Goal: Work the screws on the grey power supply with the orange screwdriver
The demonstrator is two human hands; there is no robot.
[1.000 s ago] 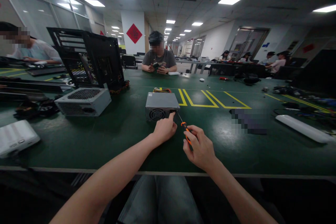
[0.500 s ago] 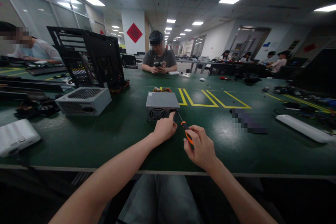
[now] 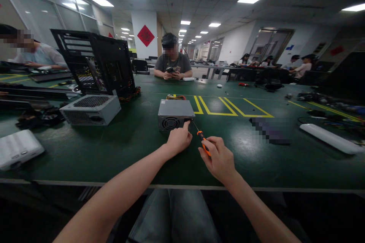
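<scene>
A grey computer power supply [image 3: 176, 108] stands on the green table with its fan grille facing me. My left hand [image 3: 178, 139] touches its right front corner with a stretched index finger; the other fingers are curled, and whatever they may hold is hidden. My right hand [image 3: 219, 158] is closed around the handle of an orange-and-black screwdriver [image 3: 202, 136]. Its thin shaft slants up to the left, the tip at the power supply's right front edge, close to my left fingertip. I cannot make out a screw there.
Left of me are a second power supply [image 3: 90, 110], a black computer case [image 3: 97, 60] and a white device [image 3: 21, 149]. To the right lie a dark, pixelated object [image 3: 268, 131] and a white bar [image 3: 330, 139]. A person [image 3: 172, 60] sits opposite.
The screwdriver has turned in my right hand, so its handle shows a different orange-and-black side. My right fingers have shifted slightly. My left hand and the power supply stay in place.
</scene>
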